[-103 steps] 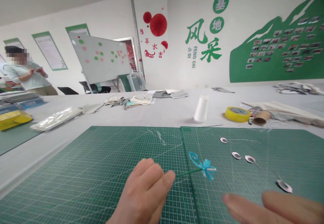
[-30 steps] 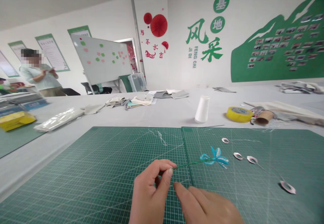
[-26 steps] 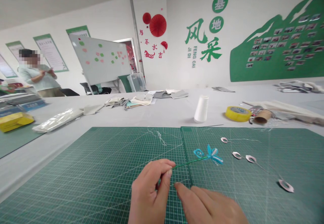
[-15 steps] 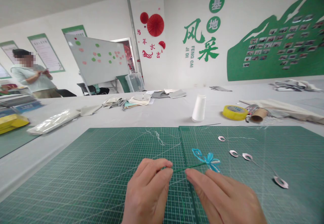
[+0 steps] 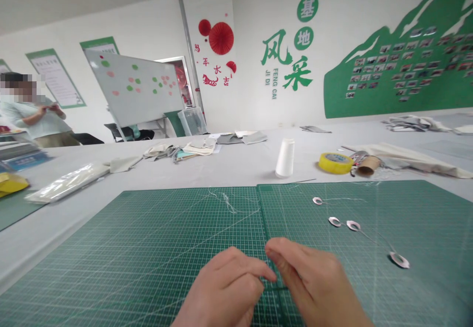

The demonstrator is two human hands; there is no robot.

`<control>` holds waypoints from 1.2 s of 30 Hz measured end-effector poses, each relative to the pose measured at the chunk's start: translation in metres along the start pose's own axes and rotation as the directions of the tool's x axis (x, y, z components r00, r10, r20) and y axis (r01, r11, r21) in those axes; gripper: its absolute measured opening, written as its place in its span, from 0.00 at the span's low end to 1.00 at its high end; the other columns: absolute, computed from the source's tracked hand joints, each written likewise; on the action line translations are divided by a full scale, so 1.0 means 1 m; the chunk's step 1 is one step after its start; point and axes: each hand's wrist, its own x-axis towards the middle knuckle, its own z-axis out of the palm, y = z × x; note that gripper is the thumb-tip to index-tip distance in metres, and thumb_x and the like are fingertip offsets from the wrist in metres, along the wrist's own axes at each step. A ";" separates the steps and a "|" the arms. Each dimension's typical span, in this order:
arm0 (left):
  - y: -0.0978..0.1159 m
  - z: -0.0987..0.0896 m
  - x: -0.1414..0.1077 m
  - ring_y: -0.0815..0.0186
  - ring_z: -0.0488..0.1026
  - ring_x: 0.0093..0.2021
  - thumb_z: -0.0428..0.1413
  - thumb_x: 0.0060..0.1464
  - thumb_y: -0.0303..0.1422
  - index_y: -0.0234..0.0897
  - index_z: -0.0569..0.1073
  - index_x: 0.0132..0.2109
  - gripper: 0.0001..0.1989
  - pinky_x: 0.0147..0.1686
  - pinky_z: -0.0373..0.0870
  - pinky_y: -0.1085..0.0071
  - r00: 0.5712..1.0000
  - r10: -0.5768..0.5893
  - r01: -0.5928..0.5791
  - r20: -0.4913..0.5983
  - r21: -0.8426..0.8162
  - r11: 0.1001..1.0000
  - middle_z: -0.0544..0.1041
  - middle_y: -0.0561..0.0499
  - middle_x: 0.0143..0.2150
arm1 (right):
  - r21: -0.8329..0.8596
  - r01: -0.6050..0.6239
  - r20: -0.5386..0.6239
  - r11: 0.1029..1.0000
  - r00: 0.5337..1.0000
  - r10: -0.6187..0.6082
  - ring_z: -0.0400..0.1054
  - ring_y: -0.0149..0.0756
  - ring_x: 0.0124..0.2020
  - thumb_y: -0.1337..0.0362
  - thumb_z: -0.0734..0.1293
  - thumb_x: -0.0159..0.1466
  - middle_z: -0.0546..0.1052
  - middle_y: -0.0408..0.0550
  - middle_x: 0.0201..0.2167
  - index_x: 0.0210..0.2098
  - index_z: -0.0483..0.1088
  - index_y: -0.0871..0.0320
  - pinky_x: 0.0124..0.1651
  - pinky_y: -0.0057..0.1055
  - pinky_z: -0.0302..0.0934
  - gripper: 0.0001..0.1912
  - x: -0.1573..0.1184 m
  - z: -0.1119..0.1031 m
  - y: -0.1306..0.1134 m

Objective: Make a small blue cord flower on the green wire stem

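My left hand (image 5: pixel 225 287) and my right hand (image 5: pixel 310 277) are close together at the bottom of the view, over the seam between two green cutting mats. Their fingertips meet near the seam, and I cannot see what lies between them. No blue flower or green stem shows. On the right cutting mat (image 5: pixel 373 223), several silver wire-stemmed loops lie to the right of my right hand, including one (image 5: pixel 334 221) and another (image 5: pixel 399 260). The left cutting mat (image 5: pixel 111 253) lies under my left hand.
Beyond the mats stand a white thread cone (image 5: pixel 285 158), yellow tape (image 5: pixel 334 163) and a cardboard tube (image 5: pixel 368 165). Cloth scraps (image 5: pixel 177 149) and a plastic bag (image 5: pixel 68 184) lie on the grey table. A person (image 5: pixel 35 113) stands far left.
My hands have come together, and the blue flower on its green stem has gone from view. The whole scene has shifted slightly left in the picture.
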 end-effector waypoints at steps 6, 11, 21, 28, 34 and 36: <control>0.004 -0.007 -0.002 0.60 0.78 0.39 0.48 0.53 0.14 0.38 0.78 0.43 0.20 0.40 0.73 0.71 0.992 -0.121 0.121 0.034 -0.001 0.993 0.81 0.43 0.40 | 0.006 -0.054 0.019 0.998 0.998 0.054 0.71 0.32 0.25 0.61 0.56 0.69 0.76 0.41 0.24 0.32 0.72 0.52 0.31 0.27 0.65 0.15 0.003 -0.008 0.003; -0.010 -0.015 -0.013 0.59 0.77 0.44 0.51 0.51 0.15 0.42 0.78 0.45 0.22 0.46 0.71 0.70 0.977 -0.075 0.099 -0.197 0.114 0.988 0.81 0.45 0.44 | -0.006 -0.219 0.179 0.976 0.960 0.217 0.66 0.32 0.21 0.58 0.60 0.66 0.72 0.39 0.20 0.27 0.71 0.52 0.24 0.27 0.58 0.14 0.013 -0.034 0.014; -0.008 -0.030 -0.012 0.60 0.77 0.36 0.54 0.56 0.23 0.42 0.79 0.35 0.10 0.37 0.73 0.70 0.922 -0.292 0.253 -0.255 -0.176 0.951 0.80 0.47 0.36 | 0.459 -0.585 0.447 0.668 0.802 0.396 0.42 0.26 0.18 0.51 0.66 0.61 0.53 0.34 0.17 0.28 0.73 0.53 0.19 0.25 0.40 0.13 0.009 -0.093 0.083; 0.009 -0.017 -0.007 0.66 0.74 0.27 0.64 0.51 0.37 0.39 0.76 0.27 0.09 0.31 0.71 0.72 0.794 -0.605 0.305 -0.055 -0.825 0.475 0.76 0.51 0.30 | 0.260 -0.446 0.140 0.857 0.895 0.423 0.51 0.29 0.15 0.52 0.59 0.66 0.57 0.35 0.14 0.32 0.73 0.54 0.17 0.26 0.49 0.16 0.014 -0.069 0.098; 0.004 -0.002 0.000 0.70 0.73 0.31 0.66 0.48 0.34 0.36 0.76 0.28 0.08 0.36 0.69 0.75 0.669 -0.743 0.277 0.001 -0.928 0.248 0.75 0.53 0.34 | 0.014 -0.220 0.016 0.975 0.975 0.220 0.66 0.54 0.53 0.64 0.69 0.57 0.78 0.53 0.46 0.42 0.77 0.53 0.55 0.58 0.55 0.13 0.010 -0.042 0.083; 0.002 0.003 0.001 0.70 0.74 0.31 0.66 0.48 0.34 0.36 0.76 0.28 0.08 0.37 0.69 0.75 0.651 -0.759 0.276 0.019 -0.937 0.213 0.75 0.53 0.35 | -0.021 -0.105 -0.028 0.994 0.994 0.105 0.59 0.50 0.60 0.69 0.65 0.58 0.70 0.52 0.57 0.56 0.68 0.50 0.60 0.59 0.50 0.26 0.008 -0.030 0.059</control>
